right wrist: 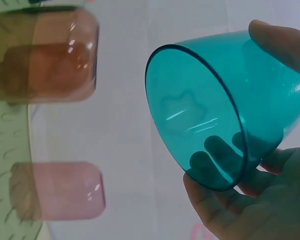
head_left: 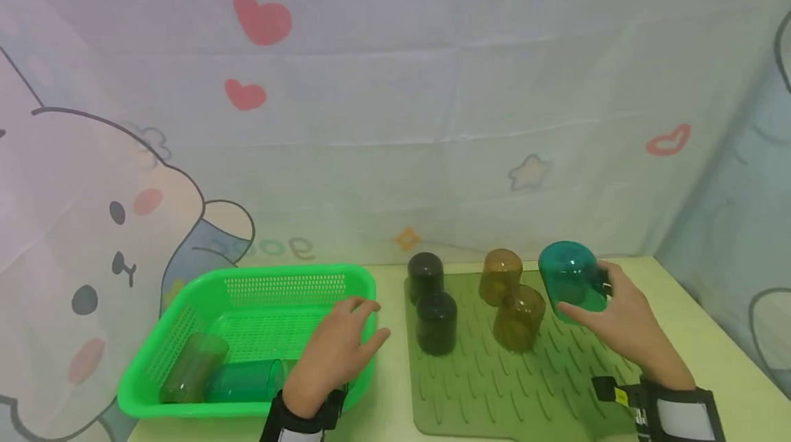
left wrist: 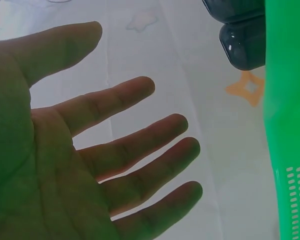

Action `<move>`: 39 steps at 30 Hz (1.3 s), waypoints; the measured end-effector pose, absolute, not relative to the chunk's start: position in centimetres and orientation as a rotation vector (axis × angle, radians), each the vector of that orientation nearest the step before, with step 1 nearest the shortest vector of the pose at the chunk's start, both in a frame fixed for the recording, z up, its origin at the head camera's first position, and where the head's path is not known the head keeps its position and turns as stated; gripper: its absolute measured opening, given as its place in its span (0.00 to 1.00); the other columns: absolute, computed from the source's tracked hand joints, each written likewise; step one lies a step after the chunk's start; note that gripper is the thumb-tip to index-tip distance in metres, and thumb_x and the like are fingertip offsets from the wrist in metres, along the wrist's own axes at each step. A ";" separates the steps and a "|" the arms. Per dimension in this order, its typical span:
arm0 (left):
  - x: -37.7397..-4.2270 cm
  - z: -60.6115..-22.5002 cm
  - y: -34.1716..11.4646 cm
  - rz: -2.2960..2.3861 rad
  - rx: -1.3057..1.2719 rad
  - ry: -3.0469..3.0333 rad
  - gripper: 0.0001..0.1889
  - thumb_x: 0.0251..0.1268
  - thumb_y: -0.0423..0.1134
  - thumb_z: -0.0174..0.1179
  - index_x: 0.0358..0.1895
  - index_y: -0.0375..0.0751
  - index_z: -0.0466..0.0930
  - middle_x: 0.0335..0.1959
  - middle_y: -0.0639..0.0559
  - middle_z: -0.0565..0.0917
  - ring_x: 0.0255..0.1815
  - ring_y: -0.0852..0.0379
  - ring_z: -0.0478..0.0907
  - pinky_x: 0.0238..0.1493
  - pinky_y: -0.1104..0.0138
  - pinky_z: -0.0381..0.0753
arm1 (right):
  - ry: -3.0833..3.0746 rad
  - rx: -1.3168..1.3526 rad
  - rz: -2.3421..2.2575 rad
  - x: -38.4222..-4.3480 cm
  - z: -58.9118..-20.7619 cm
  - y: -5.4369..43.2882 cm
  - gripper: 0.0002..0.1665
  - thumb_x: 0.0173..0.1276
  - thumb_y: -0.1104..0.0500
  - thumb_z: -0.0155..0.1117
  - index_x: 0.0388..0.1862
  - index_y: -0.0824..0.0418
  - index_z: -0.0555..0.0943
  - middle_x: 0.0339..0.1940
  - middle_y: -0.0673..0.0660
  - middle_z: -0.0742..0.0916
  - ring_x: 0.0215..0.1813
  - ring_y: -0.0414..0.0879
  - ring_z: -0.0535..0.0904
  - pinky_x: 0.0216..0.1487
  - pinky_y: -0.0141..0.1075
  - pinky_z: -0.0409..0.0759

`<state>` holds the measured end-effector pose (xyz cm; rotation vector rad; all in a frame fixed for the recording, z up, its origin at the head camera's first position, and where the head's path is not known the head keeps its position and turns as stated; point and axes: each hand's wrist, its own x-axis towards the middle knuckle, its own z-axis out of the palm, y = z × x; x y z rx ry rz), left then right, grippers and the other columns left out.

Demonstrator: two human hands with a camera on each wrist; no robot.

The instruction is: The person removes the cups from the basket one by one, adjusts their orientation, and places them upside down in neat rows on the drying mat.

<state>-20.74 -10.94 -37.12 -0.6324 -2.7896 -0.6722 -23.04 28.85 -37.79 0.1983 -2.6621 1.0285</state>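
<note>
My right hand grips a clear teal cup over the right part of a green ridged mat. The cup is tilted with its mouth downward. In the right wrist view the thumb lies on one side of the teal cup and the fingers show through its wall. My left hand hovers at the right side of a green basket, holding nothing. Its fingers are spread in the left wrist view. Inside the basket lie a green cup and a greyish see-through cup.
Two dark cups stand upside down, one behind the other, on the mat's left side. Two amber cups stand likewise near its middle. A printed cloth hangs behind the pale table.
</note>
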 end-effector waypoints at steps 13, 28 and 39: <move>-21.2 -37.6 -11.1 -0.643 -0.599 -2.840 0.19 0.67 0.47 0.58 0.55 0.41 0.77 0.54 0.39 0.75 0.54 0.41 0.72 0.48 0.51 0.75 | -2.705 -0.043 1.103 -24.9 -41.6 32.5 0.60 0.62 0.43 0.65 0.68 0.81 0.43 0.59 0.85 0.61 0.56 0.79 0.62 0.45 0.67 0.69; -21.3 -37.7 -11.3 -0.639 -0.601 -2.842 0.18 0.67 0.47 0.58 0.55 0.42 0.76 0.52 0.42 0.75 0.52 0.42 0.73 0.46 0.53 0.75 | -2.793 -0.254 1.191 -27.5 -46.0 34.9 0.66 0.60 0.40 0.66 0.68 0.83 0.37 0.61 0.87 0.57 0.59 0.80 0.59 0.50 0.66 0.68; -21.2 -37.6 -11.5 -0.622 -0.598 -2.875 0.18 0.67 0.47 0.57 0.55 0.42 0.76 0.52 0.42 0.76 0.51 0.44 0.73 0.45 0.54 0.75 | -2.836 -0.245 1.183 -28.2 -47.7 35.1 0.65 0.62 0.42 0.65 0.66 0.86 0.36 0.60 0.88 0.57 0.59 0.81 0.59 0.51 0.67 0.67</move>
